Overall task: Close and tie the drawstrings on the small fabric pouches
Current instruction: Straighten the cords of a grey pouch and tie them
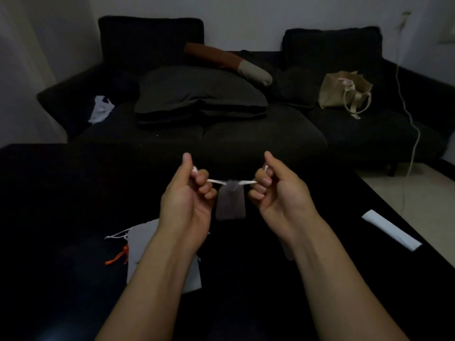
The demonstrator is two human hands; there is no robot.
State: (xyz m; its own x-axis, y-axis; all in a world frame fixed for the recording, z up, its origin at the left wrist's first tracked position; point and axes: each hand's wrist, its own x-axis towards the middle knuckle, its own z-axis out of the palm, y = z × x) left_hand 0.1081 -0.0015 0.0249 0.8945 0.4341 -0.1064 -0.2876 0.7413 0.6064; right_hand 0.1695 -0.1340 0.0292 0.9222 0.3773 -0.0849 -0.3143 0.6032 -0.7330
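Note:
A small grey fabric pouch (pixel 231 204) hangs in the air above the black table, its mouth gathered tight. Its white drawstring (pixel 216 181) runs out to both sides. My left hand (pixel 188 193) is closed on the left end of the string and my right hand (pixel 275 190) is closed on the right end, the cord stretched taut between them. Under my left forearm lie other grey pouches (pixel 141 239), one with a white string (pixel 115 236) and one with an orange string (pixel 118 258).
The black table (pixel 61 193) fills the foreground. A white folded strip (pixel 391 230) lies near its right edge. Beyond stands a dark sofa (pixel 221 134) with cushions, a beige tote bag (pixel 344 92) and a white plastic bag (pixel 101 110). A white cable (pixel 413 129) hangs at right.

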